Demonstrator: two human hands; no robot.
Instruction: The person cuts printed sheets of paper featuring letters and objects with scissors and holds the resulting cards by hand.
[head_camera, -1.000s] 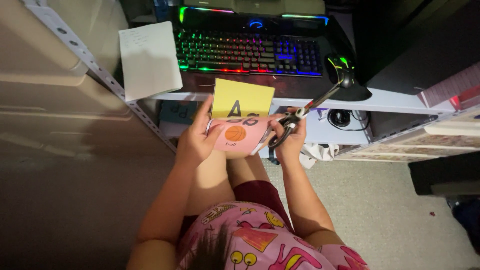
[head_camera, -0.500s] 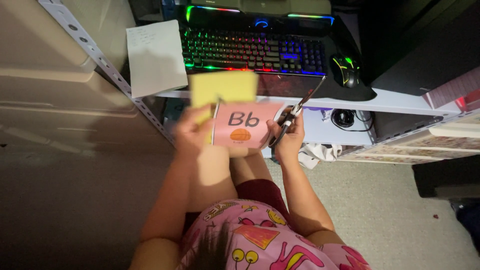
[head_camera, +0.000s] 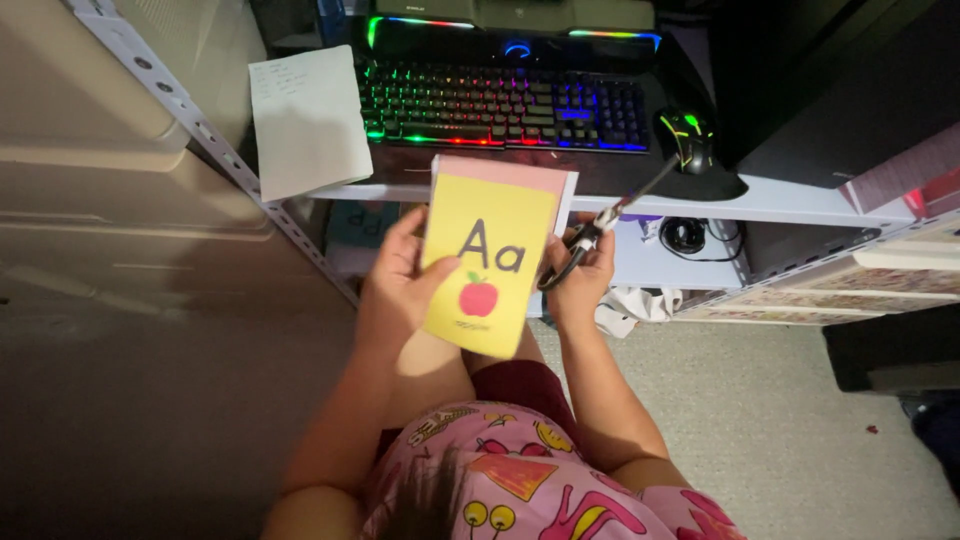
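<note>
Two cards held up, one pair of scissors.
The left hand (head_camera: 400, 285) grips a yellow card (head_camera: 489, 262) with a pink card (head_camera: 520, 172) behind it; the right hand (head_camera: 578, 280), just beside, is closed around scissors (head_camera: 600, 228).

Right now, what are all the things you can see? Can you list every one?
yellow card: one, yellow with black letters and a red apple, held upright in front of the shelf
pink card: one, pink, behind the yellow card, only its top and right edge showing
scissors: one pair, dark handles, blades pointing up to the right
keyboard: one, black with rainbow lights, on the desk
mouse: one, black with green light, right of the keyboard
white paper: one sheet, left of the keyboard
left hand: holds the cards' left edge
right hand: holds the scissors, touching the cards' right side
</note>
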